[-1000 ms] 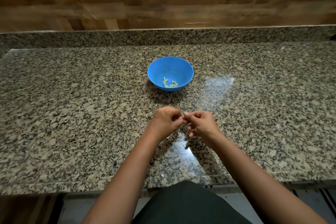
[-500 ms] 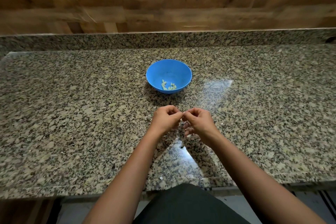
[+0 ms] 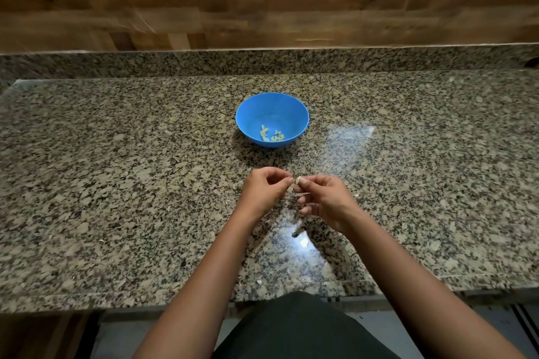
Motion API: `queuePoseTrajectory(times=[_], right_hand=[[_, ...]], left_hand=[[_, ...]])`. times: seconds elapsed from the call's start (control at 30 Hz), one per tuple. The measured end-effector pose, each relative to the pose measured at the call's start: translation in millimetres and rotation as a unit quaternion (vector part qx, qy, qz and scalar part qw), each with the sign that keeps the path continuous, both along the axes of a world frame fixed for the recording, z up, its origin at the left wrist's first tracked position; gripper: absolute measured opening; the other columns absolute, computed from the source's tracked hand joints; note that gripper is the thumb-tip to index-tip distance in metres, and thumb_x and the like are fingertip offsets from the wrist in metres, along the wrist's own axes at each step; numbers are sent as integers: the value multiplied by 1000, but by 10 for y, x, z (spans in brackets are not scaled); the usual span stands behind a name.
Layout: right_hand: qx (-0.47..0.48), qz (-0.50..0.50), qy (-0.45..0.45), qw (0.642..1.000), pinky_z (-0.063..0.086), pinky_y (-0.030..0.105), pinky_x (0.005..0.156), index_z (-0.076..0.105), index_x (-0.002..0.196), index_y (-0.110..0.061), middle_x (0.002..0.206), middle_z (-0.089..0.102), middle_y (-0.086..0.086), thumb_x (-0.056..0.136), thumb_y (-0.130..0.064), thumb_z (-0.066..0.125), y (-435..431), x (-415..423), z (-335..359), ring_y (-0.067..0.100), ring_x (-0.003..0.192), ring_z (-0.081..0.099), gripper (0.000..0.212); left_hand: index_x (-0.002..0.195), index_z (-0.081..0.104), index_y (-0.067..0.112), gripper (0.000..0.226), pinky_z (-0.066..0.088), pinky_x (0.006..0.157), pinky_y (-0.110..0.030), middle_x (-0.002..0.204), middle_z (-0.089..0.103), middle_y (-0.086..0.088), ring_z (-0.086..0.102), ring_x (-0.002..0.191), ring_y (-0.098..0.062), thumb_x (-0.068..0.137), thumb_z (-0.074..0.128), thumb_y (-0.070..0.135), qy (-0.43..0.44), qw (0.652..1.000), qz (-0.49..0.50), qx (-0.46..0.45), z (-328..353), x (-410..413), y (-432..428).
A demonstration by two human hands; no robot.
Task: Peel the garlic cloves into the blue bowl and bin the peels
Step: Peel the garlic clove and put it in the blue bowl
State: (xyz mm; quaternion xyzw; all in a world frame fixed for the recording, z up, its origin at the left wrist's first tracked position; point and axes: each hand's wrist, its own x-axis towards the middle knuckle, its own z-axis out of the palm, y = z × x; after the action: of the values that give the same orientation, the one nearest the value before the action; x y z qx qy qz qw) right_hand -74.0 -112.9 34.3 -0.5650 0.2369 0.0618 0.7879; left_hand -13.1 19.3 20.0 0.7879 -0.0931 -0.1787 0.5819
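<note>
**Here: a clove between two hands**

The right hand (image 3: 323, 198) pinches a pale clove (image 3: 298, 181) between thumb and forefinger, its other fingers curled below; the left hand (image 3: 262, 192), fingers curled, meets the clove with its fingertips from the other side — both held just above the counter (image 3: 116, 169); beyond them, well apart, stands the bowl (image 3: 253, 114), a few peeled cloves (image 3: 272, 134) lying at its bottom; small pale scraps (image 3: 298, 227) dot the counter near the arms.

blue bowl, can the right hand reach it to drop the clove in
Probably yes. The blue bowl sits open just beyond the right hand, with only counter between. The left hand, also pinching the garlic clove, would need to let go first.
</note>
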Motion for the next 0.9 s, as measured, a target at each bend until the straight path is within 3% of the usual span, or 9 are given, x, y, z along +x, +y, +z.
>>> queuePoseTrajectory(times=[0.2, 0.4, 0.53, 0.7, 0.8, 0.9], right_hand=[[-60, 11, -15, 998, 47, 21, 38, 60, 98, 5, 81, 60, 10, 94, -9, 51, 19, -2, 2, 11, 50, 54, 16], [11, -5, 4, 1000, 49, 22, 40, 60, 97, 7, 79, 63, 12, 90, -9, 57, 26, -3, 26, 14, 50, 57, 18], [46, -61, 9, 997, 52, 20, 45, 58, 86, 7, 73, 62, 15, 93, -2, 50, 44, 37, -2, 14, 51, 59, 13], [35, -98, 18, 994, 50, 19, 45, 58, 80, 8, 71, 57, 14, 89, 5, 52, -29, 105, -54, 14, 48, 55, 11], [25, -104, 26, 994, 54, 21, 49, 58, 86, 8, 75, 58, 14, 86, 9, 55, -63, 145, -93, 18, 55, 58, 3], [-65, -96, 35, 993, 56, 23, 54, 60, 97, 7, 84, 62, 15, 87, 7, 55, -127, 232, -138, 19, 61, 61, 11]], left_hand=[[89, 70, 8, 13, 56, 73, -33, 84, 70, -9, 63, 72, -15, 81, 72, 17, 11, 1000, -8, -18, 62, -27, -25], [84, 69, 12, 6, 57, 75, -36, 84, 71, -10, 68, 82, -26, 81, 72, 16, -26, 1000, -8, -3, 30, -56, -19], [83, 67, 15, 5, 56, 72, -34, 83, 69, -8, 64, 76, -19, 83, 69, 11, -10, 1000, 14, -10, -25, -76, 2], [90, 66, 14, 9, 55, 72, -40, 82, 66, -6, 59, 69, -16, 88, 62, 7, 11, 999, 40, -17, -39, -51, 34], [91, 67, 14, 8, 55, 73, -35, 82, 67, -2, 60, 71, -14, 88, 62, 8, -11, 999, 37, -5, -49, -24, 5], [95, 69, 15, 10, 53, 73, -23, 84, 67, 3, 61, 77, -10, 88, 62, 11, -46, 998, 25, 36, -81, 16, -27]])
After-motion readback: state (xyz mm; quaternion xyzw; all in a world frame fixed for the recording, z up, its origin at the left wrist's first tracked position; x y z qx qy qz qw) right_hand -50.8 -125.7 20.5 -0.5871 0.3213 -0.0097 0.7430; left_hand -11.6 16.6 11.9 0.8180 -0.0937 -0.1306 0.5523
